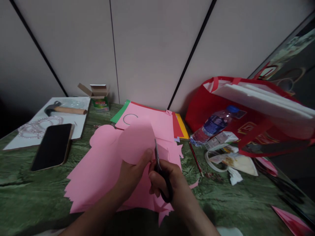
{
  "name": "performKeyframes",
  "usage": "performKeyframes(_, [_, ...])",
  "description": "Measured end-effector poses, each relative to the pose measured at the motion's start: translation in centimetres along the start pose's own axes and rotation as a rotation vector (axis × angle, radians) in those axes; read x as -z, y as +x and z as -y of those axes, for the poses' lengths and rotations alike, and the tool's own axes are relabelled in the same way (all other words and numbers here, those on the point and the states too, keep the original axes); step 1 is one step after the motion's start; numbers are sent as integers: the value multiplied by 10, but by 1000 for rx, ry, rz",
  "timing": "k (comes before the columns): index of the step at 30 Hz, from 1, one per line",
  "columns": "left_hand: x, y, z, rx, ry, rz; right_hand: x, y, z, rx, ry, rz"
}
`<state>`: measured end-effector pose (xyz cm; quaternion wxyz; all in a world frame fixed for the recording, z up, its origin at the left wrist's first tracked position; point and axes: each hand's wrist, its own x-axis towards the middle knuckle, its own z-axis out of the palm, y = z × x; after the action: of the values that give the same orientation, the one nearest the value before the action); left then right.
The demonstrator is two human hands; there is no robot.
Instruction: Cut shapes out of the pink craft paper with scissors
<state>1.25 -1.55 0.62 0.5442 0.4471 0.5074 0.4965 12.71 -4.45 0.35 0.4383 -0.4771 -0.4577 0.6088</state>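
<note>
My left hand (134, 172) pinches the lower edge of a rounded piece of pink paper (135, 141), raised above the table. In my right hand (164, 178) is a pair of black-handled scissors (157, 154), blades pointing up at the right edge of that piece. Whether the blades touch the paper I cannot tell. Beneath both hands spread large pink paper sheets (91, 177) with jagged edges, and a rounded pink piece (104, 134) lies at their upper left. Pink scraps (194, 184) lie to the right.
Left are a phone (52, 147), a hammer (69, 109) on a white board and an open green box (100, 103). Behind lie coloured sheets (182, 126). On the right are a pencil (196, 159), a water bottle (214, 126), a tape roll (209, 164) and a red bag (197, 111).
</note>
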Motion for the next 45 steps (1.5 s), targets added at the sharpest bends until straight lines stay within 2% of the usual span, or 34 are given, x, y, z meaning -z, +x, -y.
performKeyframes(5, [-2, 0, -3, 63, -38, 88, 3, 3, 5, -9, 10, -6])
performKeyframes(8, [-3, 0, -4, 46, -24, 95, 4, 5, 7, 18, 22, -10])
performKeyframes(13, [-1, -1, -2, 20, -14, 183, 5, 5, 5, 88, 10, -24])
performKeyframes(23, [-1, 0, 1, 16, -34, 211, 6, 3, 9, 81, -38, -18])
performKeyframes(33, [-2, -2, -6, 19, -47, 232, 4, 4, 6, 71, 29, -11])
performKeyframes(45, [1, 0, 3, 2, -80, 280, 5, 3, 7, 68, 24, -4])
